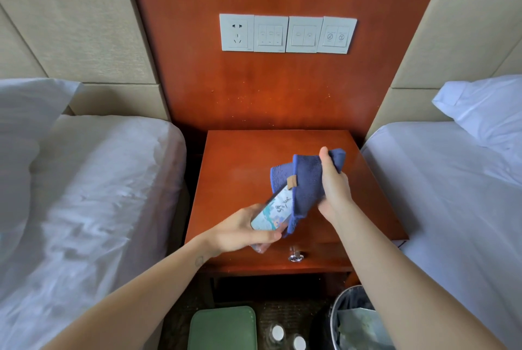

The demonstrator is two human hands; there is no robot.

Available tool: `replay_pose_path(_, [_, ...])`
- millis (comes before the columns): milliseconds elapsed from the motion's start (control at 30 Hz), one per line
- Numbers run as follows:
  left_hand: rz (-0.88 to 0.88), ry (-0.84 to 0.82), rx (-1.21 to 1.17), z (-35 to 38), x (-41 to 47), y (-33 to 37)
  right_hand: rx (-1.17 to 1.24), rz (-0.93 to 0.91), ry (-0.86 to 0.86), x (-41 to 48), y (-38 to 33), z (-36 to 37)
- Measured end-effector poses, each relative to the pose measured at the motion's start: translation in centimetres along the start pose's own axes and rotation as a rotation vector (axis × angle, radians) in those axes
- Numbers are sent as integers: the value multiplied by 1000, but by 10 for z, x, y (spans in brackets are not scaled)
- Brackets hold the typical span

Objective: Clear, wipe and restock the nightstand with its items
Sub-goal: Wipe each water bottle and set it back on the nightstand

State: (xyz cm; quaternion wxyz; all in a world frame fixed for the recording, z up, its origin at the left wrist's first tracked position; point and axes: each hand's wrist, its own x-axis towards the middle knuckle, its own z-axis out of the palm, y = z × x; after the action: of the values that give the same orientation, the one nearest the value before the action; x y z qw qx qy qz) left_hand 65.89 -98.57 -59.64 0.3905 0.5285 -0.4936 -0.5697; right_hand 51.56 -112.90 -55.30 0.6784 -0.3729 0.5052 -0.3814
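The nightstand (240, 169) is seen straight ahead and below both hands, set between two beds, and its red-brown top is shown bare where it is not hidden by them. A bottle (272, 212) with a pale printed label is gripped at its lower end by the left hand (240, 232), fingers curled round it from beneath. A blue cloth (305, 180) is bunched in the right hand (334, 188), whose thumb points up and away. The bottle's long axis runs from the left hand, near the front edge above the drawer knob (295, 257), up and to the right into the cloth, in which its upper end is hidden. The two hands are thus joined through bottle and cloth, the right one further over the middle of the top and the left one nearer the body. Both forearms are stretched forward and angled inward. Whether the bottle touches the wood cannot be told. It is judged that the bottle is being wiped before it is stood on the top, and that the setting-down would fall to the left hand, with the axis brought upright first. On the floor under the nightstand a green case (223, 327), two capped bottles (278, 332) and a bin (347, 318) are seen, presumably awaiting restocking.
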Motion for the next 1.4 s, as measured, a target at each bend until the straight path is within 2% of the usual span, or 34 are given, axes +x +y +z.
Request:
replay_pose_path(100, [-1, 42, -63, -9, -7, -17, -88, 39, -3, 15, 4, -9])
replay_pose_path(200, [42, 226, -111, -13, -6, -25, -493, -45, -44, 27, 17, -14])
replay_pose_path(300, [122, 408, -155, -19, 11, -16, -1005, -127, -257, 30, 25, -9])
replay_pose_path(367, [160, 470, -181, -27, 28, -7, -1089, -115, -384, 32, 23, -1])
replay_pose_path(500, [170, 464, -238, -47, 63, 5, -963, -133, -495, 40, 3, 11])
replay_pose_path(667, [144, 424, -190, -63, 104, 4, -690, -316, -397, 69, -7, 21])
replay_pose_path(833, [160, 313, -99, -68, 146, -1, -692, -460, -376, 106, -6, 27])
replay_pose_path(933, [207, 367, 19, -70, 173, 3, -650, -514, -265, 127, -5, 23])
replay_pose_path(1033, [234, 499, 173, -75, 201, 2, -620, -580, -193, 145, -4, 21])
replay_pose_path(1133, [200, 632, 180, -77, 221, -7, -613, -607, -156, 165, 5, 22])
replay_pose_path(1400, [160, 709, 388, -100, 264, -10, -573, -675, -69, 211, 16, 36])
